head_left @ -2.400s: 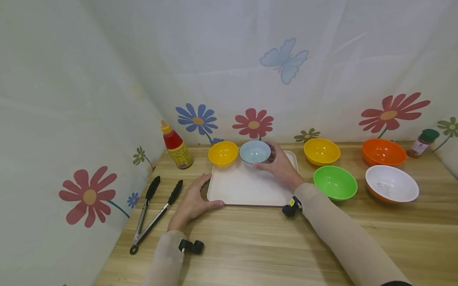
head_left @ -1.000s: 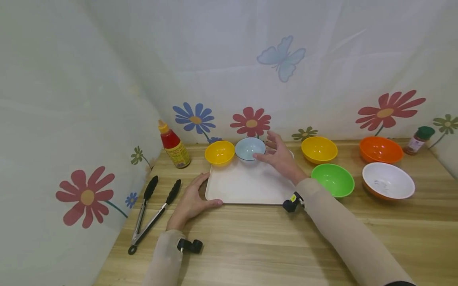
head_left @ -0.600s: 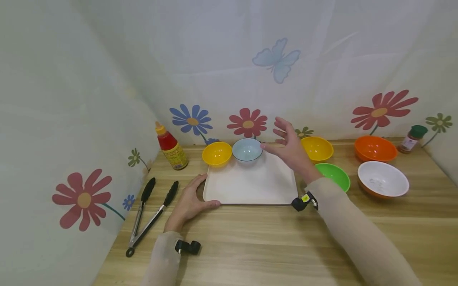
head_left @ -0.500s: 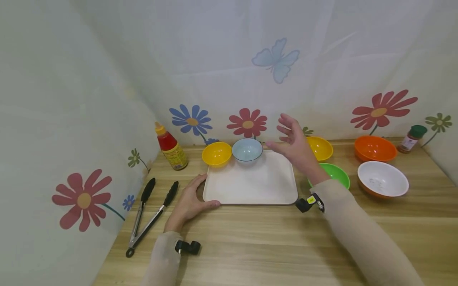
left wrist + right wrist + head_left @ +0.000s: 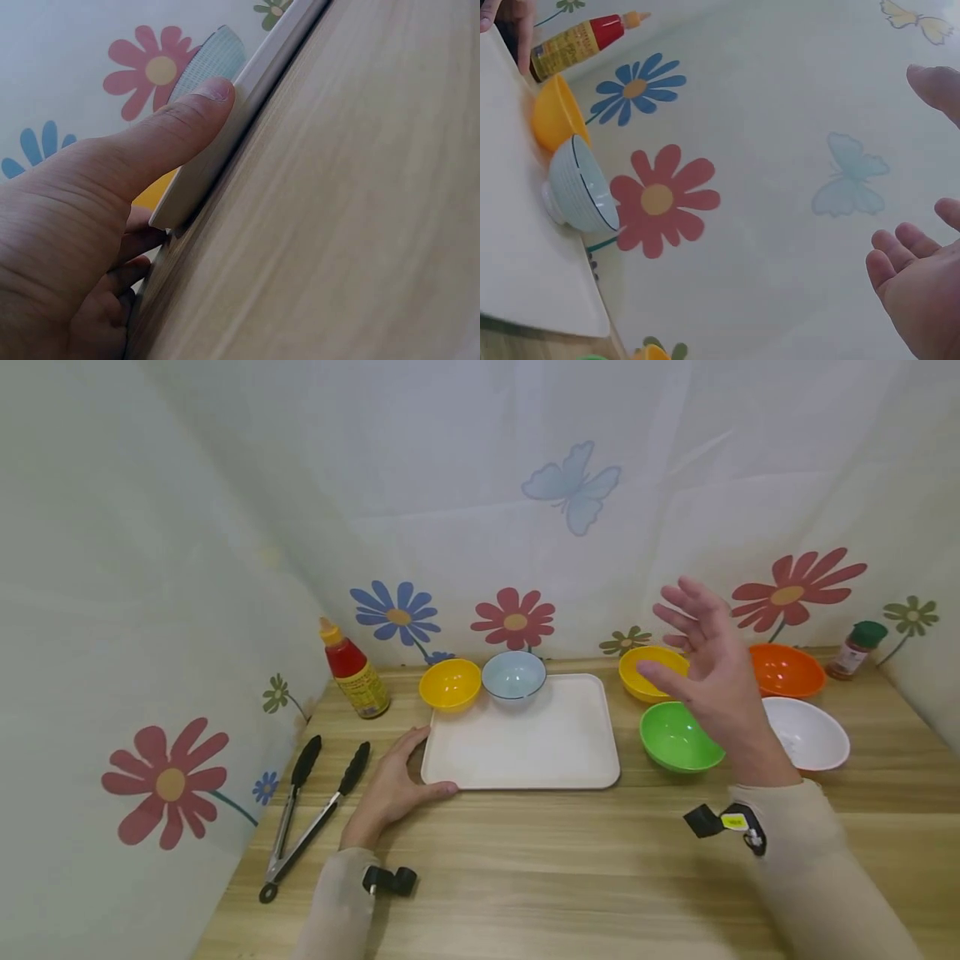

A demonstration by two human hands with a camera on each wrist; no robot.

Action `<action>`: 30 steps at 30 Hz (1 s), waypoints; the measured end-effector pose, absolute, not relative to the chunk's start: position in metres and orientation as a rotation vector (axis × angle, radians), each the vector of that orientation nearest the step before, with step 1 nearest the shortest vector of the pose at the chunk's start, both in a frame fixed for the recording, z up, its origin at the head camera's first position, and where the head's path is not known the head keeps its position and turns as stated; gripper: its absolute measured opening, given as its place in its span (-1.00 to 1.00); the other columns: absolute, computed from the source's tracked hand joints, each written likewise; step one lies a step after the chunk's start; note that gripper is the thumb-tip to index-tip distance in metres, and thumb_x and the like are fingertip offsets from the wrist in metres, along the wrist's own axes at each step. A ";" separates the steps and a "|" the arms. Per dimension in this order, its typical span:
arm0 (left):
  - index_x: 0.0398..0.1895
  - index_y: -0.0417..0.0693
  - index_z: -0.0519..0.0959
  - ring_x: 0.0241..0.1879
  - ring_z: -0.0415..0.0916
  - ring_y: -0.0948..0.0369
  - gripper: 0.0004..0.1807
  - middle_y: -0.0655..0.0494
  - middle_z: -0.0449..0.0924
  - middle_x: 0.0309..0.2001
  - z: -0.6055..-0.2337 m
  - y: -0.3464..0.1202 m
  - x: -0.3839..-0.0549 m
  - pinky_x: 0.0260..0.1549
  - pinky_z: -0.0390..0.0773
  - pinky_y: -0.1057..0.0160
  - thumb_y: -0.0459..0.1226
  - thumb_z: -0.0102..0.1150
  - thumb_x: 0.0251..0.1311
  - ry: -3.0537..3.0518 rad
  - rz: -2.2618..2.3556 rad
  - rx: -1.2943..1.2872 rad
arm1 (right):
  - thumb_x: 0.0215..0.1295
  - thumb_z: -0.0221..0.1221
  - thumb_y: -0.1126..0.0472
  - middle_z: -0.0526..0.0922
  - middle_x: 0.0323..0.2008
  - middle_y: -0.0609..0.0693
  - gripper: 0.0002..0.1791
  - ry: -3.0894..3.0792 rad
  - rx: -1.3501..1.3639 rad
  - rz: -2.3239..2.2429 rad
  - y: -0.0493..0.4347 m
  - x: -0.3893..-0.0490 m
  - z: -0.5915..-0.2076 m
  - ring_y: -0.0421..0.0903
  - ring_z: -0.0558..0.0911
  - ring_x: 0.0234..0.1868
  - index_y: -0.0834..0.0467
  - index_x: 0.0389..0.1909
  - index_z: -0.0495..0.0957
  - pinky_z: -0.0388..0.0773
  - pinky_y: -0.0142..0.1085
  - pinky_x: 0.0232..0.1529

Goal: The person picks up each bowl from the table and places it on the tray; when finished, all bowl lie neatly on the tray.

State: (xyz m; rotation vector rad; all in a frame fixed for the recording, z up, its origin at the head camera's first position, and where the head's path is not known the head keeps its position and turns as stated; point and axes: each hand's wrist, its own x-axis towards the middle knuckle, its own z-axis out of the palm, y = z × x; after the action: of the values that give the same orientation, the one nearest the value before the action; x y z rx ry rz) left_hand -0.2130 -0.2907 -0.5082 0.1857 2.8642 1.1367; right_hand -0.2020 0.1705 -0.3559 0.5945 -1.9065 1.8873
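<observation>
My left hand [image 5: 392, 789] holds the near left corner of a white rectangular tray [image 5: 528, 743]. Its thumb lies against the front rim and its fingers bend round the left side, as the left wrist view shows. A yellow bowl [image 5: 450, 685] and a pale blue bowl [image 5: 513, 677] stand side by side along the tray's far edge. My right hand [image 5: 720, 681] is raised in the air with fingers spread and nothing held. It hovers in front of a second yellow bowl [image 5: 637, 672], a green bowl [image 5: 678, 739] and a white bowl [image 5: 810, 735], partly hiding them.
Tongs [image 5: 311, 827] lie spread on the left of the wooden table. A red sauce bottle [image 5: 356, 677] stands behind them. At the back right are an orange bowl [image 5: 787, 672] and a green-capped jar [image 5: 855, 652]. A flowered cloth rises behind.
My right hand has let go of the pale blue bowl, leaving it beside the yellow one, and has moved up and to the right. My left hand stays at the tray corner.
</observation>
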 end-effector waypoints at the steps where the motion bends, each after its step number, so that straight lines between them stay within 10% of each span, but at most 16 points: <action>1: 0.77 0.11 0.27 0.78 -0.01 -0.17 0.38 -0.08 0.12 0.79 -0.509 -0.291 -0.213 0.73 0.06 -0.33 0.35 0.75 -0.11 2.865 1.134 0.183 | 0.35 0.35 0.62 0.36 0.64 0.11 0.01 -1.871 0.593 1.903 0.176 -0.198 -0.355 0.04 0.39 0.62 0.05 0.73 0.22 0.44 -0.42 0.46; 15: 0.77 0.16 0.26 0.78 0.00 -0.17 0.39 -0.04 0.11 0.79 -0.510 -0.291 -0.214 0.72 0.08 -0.35 0.40 0.72 -0.11 2.880 1.105 0.173 | 0.20 0.34 0.77 0.43 0.52 0.28 -0.04 -1.458 0.636 2.013 0.239 -0.171 -0.344 0.12 0.51 0.48 0.30 0.63 0.33 0.50 -0.33 0.30; 30: 0.78 0.12 0.25 0.77 0.02 -0.15 0.42 -0.05 0.12 0.79 -0.508 -0.290 -0.215 0.72 0.10 -0.32 0.40 0.73 -0.13 2.884 1.084 0.162 | 0.49 0.25 0.51 0.23 0.74 -0.08 -0.03 -2.129 0.161 1.271 0.325 -0.153 -0.360 -0.27 0.27 0.61 -0.01 0.79 0.08 0.07 -0.66 0.53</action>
State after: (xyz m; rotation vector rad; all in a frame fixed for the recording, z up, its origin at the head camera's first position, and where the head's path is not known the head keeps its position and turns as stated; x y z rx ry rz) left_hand -0.2150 -0.2901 -0.5085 0.1620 2.8839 1.0837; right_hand -0.1531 0.3250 -0.3605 0.1613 -2.1288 1.2710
